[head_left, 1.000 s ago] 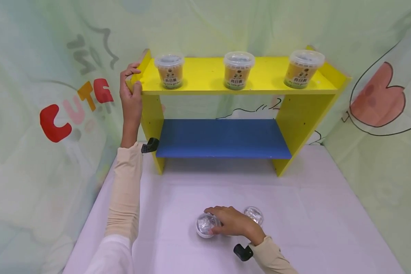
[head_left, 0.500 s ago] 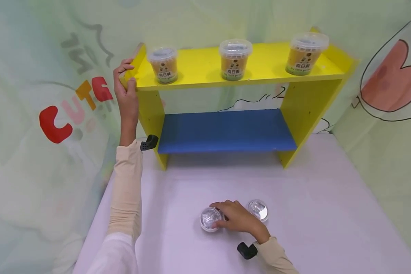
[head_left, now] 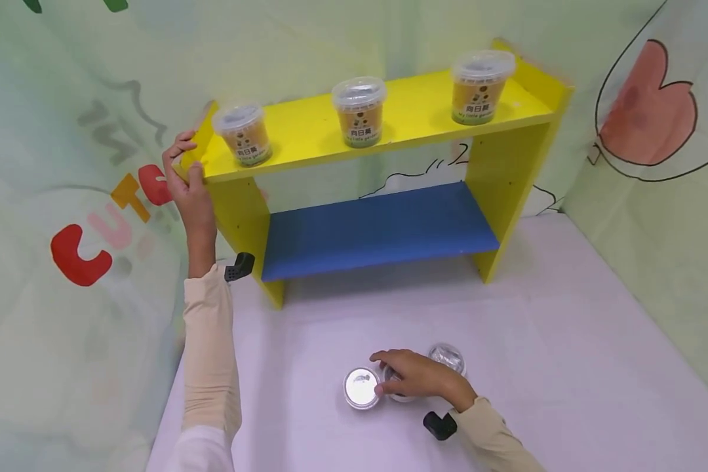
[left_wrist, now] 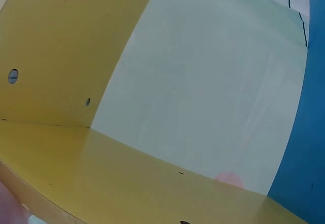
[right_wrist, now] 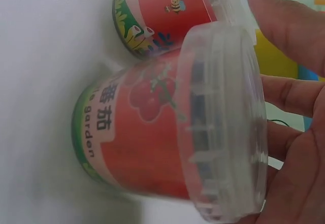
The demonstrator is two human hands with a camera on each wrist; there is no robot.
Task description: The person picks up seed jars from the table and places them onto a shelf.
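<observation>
My left hand grips the upper left corner of a yellow and blue shelf unit, fingers over the side panel and thumb in front. On the table, my right hand hovers over a lidded plastic tub with a red label picturing tomatoes. Its fingers are loosely bent beside the clear lid in the right wrist view. The thumb comes close to a neighbouring red-labelled tub, which stands just left of the hand. Behind the wrist is a third lidded tub, partly covered.
Along the yellow top board stand three orange-labelled lidded tubs: left, middle and right. Below it runs a blue shelf board. Pale printed cloth walls enclose the white table on the sides and back.
My right hand has let go of the left tub on the table and shifted right over the tub beside it. The head view has turned and tilted; my left hand keeps its hold on the shelf.
</observation>
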